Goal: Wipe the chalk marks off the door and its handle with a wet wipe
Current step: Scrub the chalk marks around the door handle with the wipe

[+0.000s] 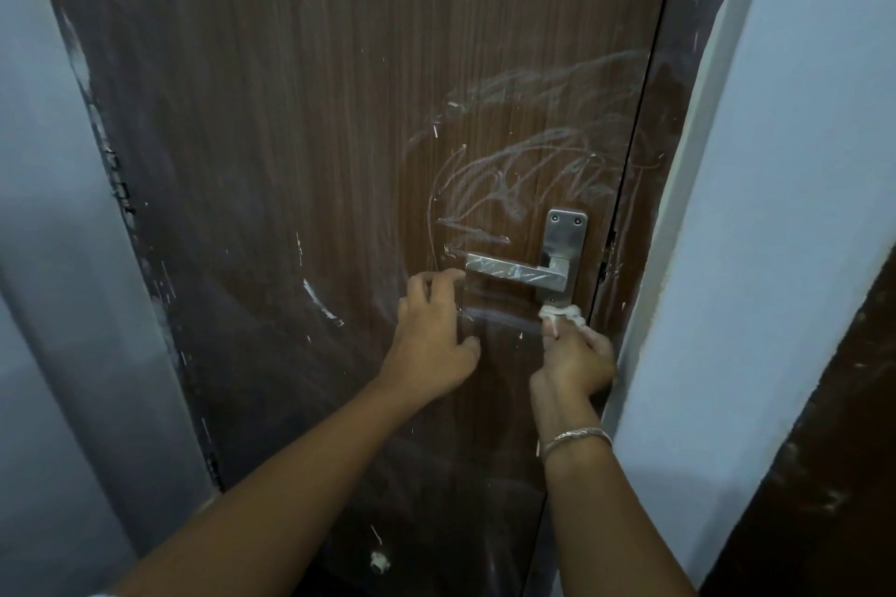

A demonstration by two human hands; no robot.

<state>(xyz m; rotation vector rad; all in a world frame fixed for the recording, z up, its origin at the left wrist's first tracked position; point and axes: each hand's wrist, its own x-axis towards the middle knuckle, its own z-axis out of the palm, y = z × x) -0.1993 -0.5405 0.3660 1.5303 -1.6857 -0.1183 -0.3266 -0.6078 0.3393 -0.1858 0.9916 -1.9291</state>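
A brown wood-grain door (315, 112) fills the view. White chalk marks (523, 160) scrawl across it above the metal lever handle (519, 271), which also carries chalk streaks. My right hand (574, 359) grips a crumpled white wet wipe (562, 313) and holds it against the door just under the handle's plate. My left hand (436, 335) hovers close to the door below the lever's free end, fingers loosely curved, holding nothing.
A pale blue wall (776, 208) and its white frame edge stand close on the right, beside my right hand. Another grey-blue wall (53, 257) borders the door's left side. Small white flecks dot the lower door (380, 560).
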